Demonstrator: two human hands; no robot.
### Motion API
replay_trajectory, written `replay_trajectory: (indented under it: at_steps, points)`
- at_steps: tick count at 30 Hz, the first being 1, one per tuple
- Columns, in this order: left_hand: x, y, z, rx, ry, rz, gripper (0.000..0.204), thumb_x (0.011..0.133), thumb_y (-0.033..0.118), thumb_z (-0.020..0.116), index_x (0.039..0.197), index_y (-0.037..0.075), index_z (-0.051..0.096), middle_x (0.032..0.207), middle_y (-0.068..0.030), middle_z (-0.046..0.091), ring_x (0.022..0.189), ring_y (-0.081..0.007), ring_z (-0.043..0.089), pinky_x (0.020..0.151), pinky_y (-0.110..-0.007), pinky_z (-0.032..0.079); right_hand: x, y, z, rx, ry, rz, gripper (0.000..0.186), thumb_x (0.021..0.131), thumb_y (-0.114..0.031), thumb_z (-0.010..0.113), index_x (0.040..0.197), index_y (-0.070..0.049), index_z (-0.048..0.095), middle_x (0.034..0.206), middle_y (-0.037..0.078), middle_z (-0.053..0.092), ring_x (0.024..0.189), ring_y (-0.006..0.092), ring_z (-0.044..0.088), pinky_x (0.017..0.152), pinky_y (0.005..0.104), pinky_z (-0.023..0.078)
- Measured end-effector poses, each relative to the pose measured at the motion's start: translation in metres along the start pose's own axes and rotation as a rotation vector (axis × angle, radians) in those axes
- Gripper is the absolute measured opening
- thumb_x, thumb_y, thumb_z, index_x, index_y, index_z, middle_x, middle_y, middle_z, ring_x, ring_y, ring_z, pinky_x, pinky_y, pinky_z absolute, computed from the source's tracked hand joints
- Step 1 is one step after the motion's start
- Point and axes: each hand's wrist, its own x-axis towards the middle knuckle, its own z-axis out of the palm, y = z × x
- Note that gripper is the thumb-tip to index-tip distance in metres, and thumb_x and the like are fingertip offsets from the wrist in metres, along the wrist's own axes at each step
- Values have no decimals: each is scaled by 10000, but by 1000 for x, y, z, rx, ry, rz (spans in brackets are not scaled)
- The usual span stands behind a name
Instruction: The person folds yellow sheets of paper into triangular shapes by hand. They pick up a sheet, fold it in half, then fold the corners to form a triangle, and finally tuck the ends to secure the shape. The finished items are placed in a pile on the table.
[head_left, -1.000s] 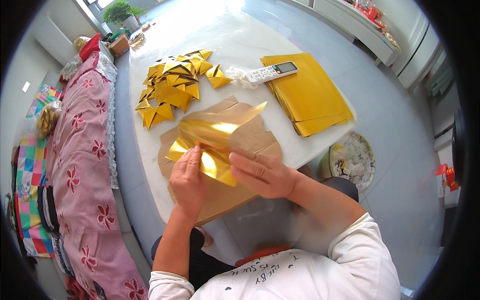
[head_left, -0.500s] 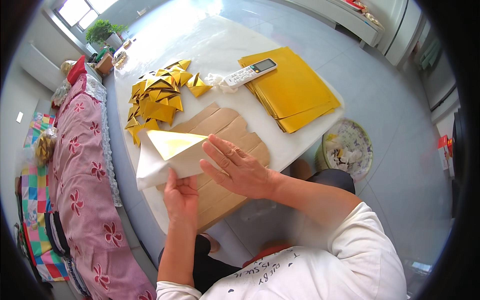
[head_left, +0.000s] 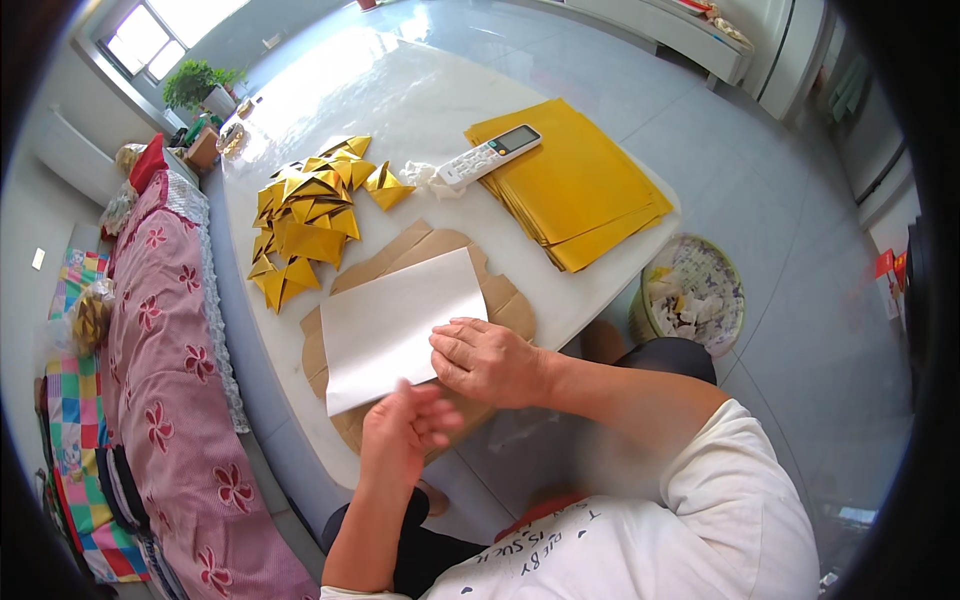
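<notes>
A white sheet of paper point(head_left: 395, 315) lies white side up on a flat piece of brown cardboard point(head_left: 515, 305) at the table's near edge. My right hand point(head_left: 490, 362) rests on the sheet's near right corner, its fingers stretched out and lying flat. Just off the sheet's near edge is my left hand point(head_left: 405, 425), slightly blurred, with loosely bent fingers apart and nothing in them. Beyond the sheet, to the left, sits a heap of folded gold paper pieces point(head_left: 310, 215). One more folded gold piece point(head_left: 387, 186) lies beside the heap.
A stack of gold paper sheets point(head_left: 590, 190) lies at the table's right, with a white remote control point(head_left: 490, 158) across its corner. Crumpled white tissue point(head_left: 428, 180) touches the remote. A waste bin point(head_left: 690, 298) stands right of the table. A pink flowered cover point(head_left: 185, 370) runs along the left.
The sheet, lifted with its gold side partly showing before, now lies flat, white side up. My right hand has come down on its corner. My left hand has let go and drawn nearer to me.
</notes>
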Motion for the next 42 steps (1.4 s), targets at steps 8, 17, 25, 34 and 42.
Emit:
replay_trajectory:
  at_steps: [8, 17, 25, 34, 42]
  points:
    - [1, -10, -21, 1646, 307, 1108, 686, 720, 191, 819, 1331, 32, 549, 1388, -269, 479, 1213, -447, 527, 1037, -522, 422, -10, 0, -5, 292, -115, 27, 184, 755, -89, 625, 915, 1, 618, 930, 131, 659, 843, 286, 678, 783, 382, 563]
    - [-8, 3, -73, 1332, 113, 757, 205, 735, -40, 709, 921, 44, 706, 979, -117, 735, 935, -252, 703, 853, -376, 536, -10, 22, -35, 683, -291, 342, 97, 850, 0, 672, 924, -4, 610, 981, 114, 693, 872, 276, 688, 753, 352, 560]
    - [-15, 11, -96, 639, 105, 249, 59, 852, -7, 684, 909, -16, 698, 813, -22, 673, 731, -88, 612, 644, -230, 474, -17, 27, -41, 951, -381, 731, 89, 865, -45, 698, 921, -19, 633, 856, 81, 685, 802, 146, 640, 737, 287, 511]
    - [5, -10, -96, 312, 193, 176, 161, 906, 88, 664, 1035, -6, 645, 813, -29, 666, 650, -93, 590, 534, -232, 429, -6, 23, -37, 788, -294, 1092, 220, 878, -109, 694, 1012, 44, 611, 895, 180, 684, 850, 254, 655, 782, 348, 516]
    - [13, -13, -88, 373, 262, 177, 145, 926, 63, 661, 979, -33, 566, 762, -58, 640, 620, -90, 572, 545, -234, 452, -9, 15, -38, 565, -313, 1182, 384, 859, -109, 694, 1156, 84, 545, 854, 236, 644, 800, 358, 651, 741, 398, 517]
